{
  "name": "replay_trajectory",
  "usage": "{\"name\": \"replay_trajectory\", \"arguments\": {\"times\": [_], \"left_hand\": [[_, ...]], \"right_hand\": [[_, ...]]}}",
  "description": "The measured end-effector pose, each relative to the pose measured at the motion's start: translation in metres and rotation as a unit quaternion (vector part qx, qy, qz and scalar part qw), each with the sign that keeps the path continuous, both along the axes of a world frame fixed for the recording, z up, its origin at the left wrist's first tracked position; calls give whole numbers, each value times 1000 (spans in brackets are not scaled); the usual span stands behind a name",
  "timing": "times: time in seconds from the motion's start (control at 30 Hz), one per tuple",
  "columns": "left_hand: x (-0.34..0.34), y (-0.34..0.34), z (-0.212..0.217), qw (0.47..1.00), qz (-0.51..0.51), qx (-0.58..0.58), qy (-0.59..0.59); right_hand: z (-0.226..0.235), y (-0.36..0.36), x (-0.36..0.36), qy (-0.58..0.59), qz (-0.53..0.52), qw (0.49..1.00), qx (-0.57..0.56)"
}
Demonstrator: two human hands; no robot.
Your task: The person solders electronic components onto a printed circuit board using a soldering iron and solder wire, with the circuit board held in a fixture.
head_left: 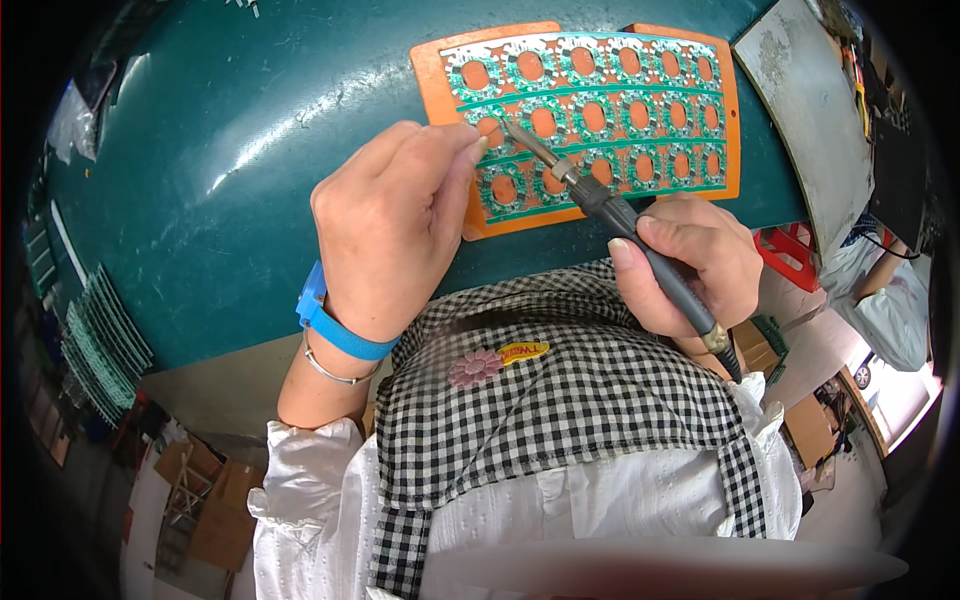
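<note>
Dark green and glossy, the table [240,240] fills the upper part of the view, its edge curving round the person's front. Both hands are well apart from each other. The left hand [390,215] has thumb and forefinger pinched together at the left side of the circuit boards [590,92]; what is between the fingertips, if anything, is too small to tell. The right hand [700,255] is wrapped around the dark grey handle of a soldering iron [645,238], whose tip slants up and left to the middle row near the left fingertips; whether it touches cannot be told. The circuit boards lie in three rows in an orange tray [734,150] on the table, orange showing through their round holes. A blue wristband [345,335] and a thin bracelet [330,370] circle the left wrist. Below is a black-and-white checked apron [560,420] over a white shirt [600,500]. Farther out, a grey plate [810,90] stands right of the tray, thin green sheets [100,350] are at left, and a red stool [785,255] shows at right.
</note>
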State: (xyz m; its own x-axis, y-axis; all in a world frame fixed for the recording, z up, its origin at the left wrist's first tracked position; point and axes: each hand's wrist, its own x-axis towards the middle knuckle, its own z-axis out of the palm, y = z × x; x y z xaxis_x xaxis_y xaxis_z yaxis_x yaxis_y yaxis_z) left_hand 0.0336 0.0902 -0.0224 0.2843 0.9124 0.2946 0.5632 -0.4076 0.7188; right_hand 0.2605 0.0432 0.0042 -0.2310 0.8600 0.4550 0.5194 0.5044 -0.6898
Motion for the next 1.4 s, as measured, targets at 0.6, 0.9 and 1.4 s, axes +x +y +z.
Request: {"name": "replay_trajectory", "arguments": {"times": [0.6, 0.9, 1.4], "left_hand": [[11, -4, 0, 999, -35, 15, 21], [9, -9, 9, 998, -52, -15, 19], [23, 2, 3, 1000, -16, -9, 0]], "right_hand": [[1, -10, 13, 20, -21, 999, -17], [-2, -13, 18, 32, -28, 999, -3], [-3, -7, 28, 67, -52, 996, -38]]}}
